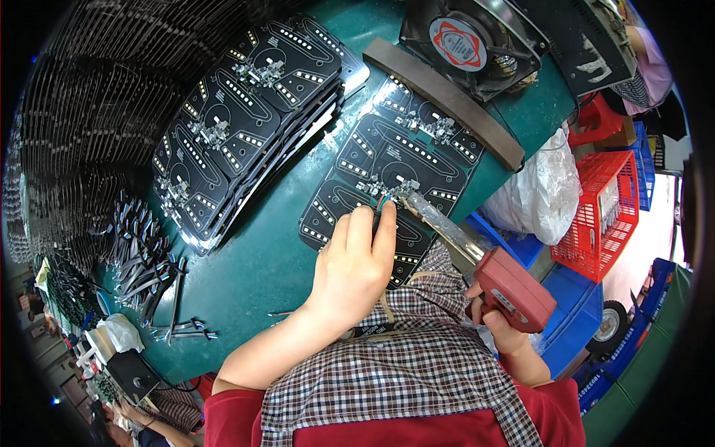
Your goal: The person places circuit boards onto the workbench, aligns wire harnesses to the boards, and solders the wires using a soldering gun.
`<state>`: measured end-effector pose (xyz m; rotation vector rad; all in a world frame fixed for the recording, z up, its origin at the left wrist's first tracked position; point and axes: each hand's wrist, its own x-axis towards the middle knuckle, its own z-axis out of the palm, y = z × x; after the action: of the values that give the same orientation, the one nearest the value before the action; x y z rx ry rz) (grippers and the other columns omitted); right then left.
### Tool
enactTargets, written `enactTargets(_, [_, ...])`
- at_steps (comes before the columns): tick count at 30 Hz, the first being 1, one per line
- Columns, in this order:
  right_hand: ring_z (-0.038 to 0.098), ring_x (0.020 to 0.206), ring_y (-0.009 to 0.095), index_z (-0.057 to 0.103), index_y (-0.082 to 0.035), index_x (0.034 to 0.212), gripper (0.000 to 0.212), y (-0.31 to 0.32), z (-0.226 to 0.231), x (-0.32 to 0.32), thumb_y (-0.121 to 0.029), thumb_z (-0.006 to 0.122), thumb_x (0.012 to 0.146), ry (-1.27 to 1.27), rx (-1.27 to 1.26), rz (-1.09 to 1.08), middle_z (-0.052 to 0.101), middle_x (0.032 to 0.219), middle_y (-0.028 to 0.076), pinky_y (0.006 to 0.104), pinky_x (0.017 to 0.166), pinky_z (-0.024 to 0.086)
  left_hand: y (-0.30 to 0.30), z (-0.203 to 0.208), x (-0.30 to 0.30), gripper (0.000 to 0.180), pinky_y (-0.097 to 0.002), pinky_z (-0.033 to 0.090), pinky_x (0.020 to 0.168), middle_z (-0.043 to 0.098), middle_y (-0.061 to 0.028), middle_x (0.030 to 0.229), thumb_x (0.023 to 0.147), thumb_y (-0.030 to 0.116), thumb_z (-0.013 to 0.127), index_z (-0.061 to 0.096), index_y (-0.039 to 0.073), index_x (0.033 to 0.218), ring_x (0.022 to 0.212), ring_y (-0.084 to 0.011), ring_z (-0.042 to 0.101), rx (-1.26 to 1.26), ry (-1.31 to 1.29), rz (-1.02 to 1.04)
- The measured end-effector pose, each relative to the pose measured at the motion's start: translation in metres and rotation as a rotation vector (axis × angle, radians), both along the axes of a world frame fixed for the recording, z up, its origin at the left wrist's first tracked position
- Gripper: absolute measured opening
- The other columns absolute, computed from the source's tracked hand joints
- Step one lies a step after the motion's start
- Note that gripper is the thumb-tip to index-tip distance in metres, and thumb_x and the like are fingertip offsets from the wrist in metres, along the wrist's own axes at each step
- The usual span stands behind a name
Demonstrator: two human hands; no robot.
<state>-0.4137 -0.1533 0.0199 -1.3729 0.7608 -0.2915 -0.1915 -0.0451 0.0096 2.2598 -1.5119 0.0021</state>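
A black circuit-board panel [366, 146] with rows of small white LEDs lies on the green table in front of me. Over its near part, my left hand [348, 261] pinches the end of a short multi-coloured cable [384, 200] against the small metal parts at the board's centre. My right hand [500, 328] grips a red soldering gun [514, 289] by its handle. The gun's long metal front points up and left, its tip beside the cable end. Whether the tip touches the board, I cannot tell.
Stacked LED boards [246, 112] stand left of the panel. Several loose black cables [145, 261] lie at the table's left. A dark bar [447, 100] crosses the panel's far side, before a fan [477, 45]. Red crates [596, 216] and blue bins [570, 305] stand at right.
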Motion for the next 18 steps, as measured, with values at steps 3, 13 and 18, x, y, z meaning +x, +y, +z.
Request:
enactTargets(3, [0.058,0.070,0.006,0.044,0.009,0.128,0.070,0.000,-0.001,0.000,-0.023,0.077,0.075,-0.009,0.035,0.000,0.066,0.092,0.009,0.0170,0.061,0.046,0.000,-0.001,0.003,0.044,-0.0278,0.050,0.058,0.046,-0.0085,0.085,0.064,-0.001,0.059,0.059,-0.004,0.109,0.073,-0.0207,0.053,-0.023,0.109,-0.024])
enactTargets(13, [0.059,0.075,0.008,0.037,0.009,0.132,0.074,0.002,-0.011,-0.007,-0.014,0.077,0.075,-0.037,0.149,-0.009,0.064,0.094,0.009,0.0176,0.066,0.047,-0.003,-0.003,0.003,0.027,-0.0287,0.046,0.056,0.052,-0.0077,0.079,0.074,-0.005,0.066,0.065,-0.001,0.100,0.062,-0.0192,0.055,-0.206,0.282,0.075])
enactTargets(18, [0.060,0.070,0.008,0.044,0.009,0.128,0.065,0.003,-0.017,-0.015,-0.017,0.074,0.076,0.100,-0.014,0.062,0.064,0.094,0.008,0.0214,0.066,0.049,0.000,-0.003,0.004,0.038,-0.0311,0.049,0.061,0.046,-0.0092,0.084,0.070,-0.004,0.062,0.059,-0.004,0.108,0.073,-0.0216,0.054,-0.135,0.260,0.014])
